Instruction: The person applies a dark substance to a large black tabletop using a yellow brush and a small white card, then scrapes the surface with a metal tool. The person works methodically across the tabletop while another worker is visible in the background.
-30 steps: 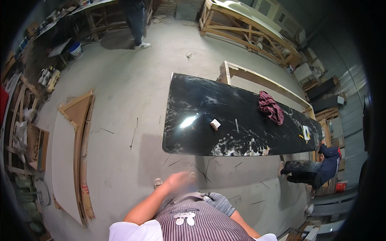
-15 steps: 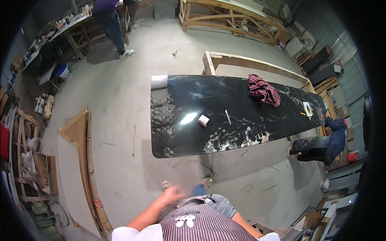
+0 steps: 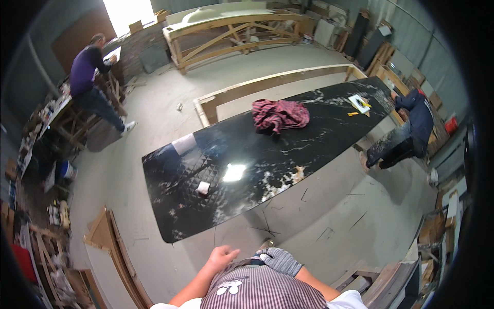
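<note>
My bare left hand (image 3: 222, 256) hangs loosely in front of my striped shirt with the fingers curled and nothing in it. My right hand (image 3: 280, 259) wears a grey work glove and rests against my waist, holding nothing I can see. Ahead of me lies a long glossy black panel (image 3: 288, 154) with white smears. On it sit a small white block (image 3: 203, 188) near my end, a crumpled red plaid rag (image 3: 279, 115) in the middle, and a white pad (image 3: 358, 103) with small yellow items at the far end.
A person in dark blue (image 3: 406, 129) crouches at the panel's far right end. Another person in purple (image 3: 90, 82) stands at a workbench at back left. Wooden frames (image 3: 242, 28) stand behind, and wooden pieces (image 3: 110, 242) lie on the concrete floor at left.
The view has swung left and closer to the panel. My left hand has dropped from a raised, blurred position to my waist. The gloved right hand stays by my belt.
</note>
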The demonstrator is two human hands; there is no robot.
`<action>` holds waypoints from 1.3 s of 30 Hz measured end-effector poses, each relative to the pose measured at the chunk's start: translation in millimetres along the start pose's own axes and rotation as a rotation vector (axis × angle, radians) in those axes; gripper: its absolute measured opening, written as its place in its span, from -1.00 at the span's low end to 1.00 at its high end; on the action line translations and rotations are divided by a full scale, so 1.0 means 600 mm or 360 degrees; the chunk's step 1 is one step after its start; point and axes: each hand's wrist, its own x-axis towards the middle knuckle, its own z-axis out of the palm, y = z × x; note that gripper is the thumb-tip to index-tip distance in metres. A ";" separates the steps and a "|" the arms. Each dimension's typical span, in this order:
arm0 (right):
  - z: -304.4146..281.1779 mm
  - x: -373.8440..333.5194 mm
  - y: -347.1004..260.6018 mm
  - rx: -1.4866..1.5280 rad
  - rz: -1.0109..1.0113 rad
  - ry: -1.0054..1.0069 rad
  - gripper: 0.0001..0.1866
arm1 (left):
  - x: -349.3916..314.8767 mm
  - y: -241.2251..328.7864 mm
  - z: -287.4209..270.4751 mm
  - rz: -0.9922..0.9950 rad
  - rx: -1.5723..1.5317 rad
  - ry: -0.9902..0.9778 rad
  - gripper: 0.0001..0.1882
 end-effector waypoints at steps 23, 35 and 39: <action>-0.199 -0.149 0.262 0.0494 0.0645 0.0764 -0.66 | 0.382 0.240 0.053 0.0639 0.0744 0.0835 -0.59; -0.284 -0.144 0.365 0.0615 0.0646 0.0862 -0.62 | 0.489 0.255 0.062 0.0680 0.1231 0.1112 -0.69; -0.361 -0.144 0.418 0.0556 0.0829 0.0773 -0.56 | 0.489 0.276 0.063 0.0272 0.1555 0.1735 -0.50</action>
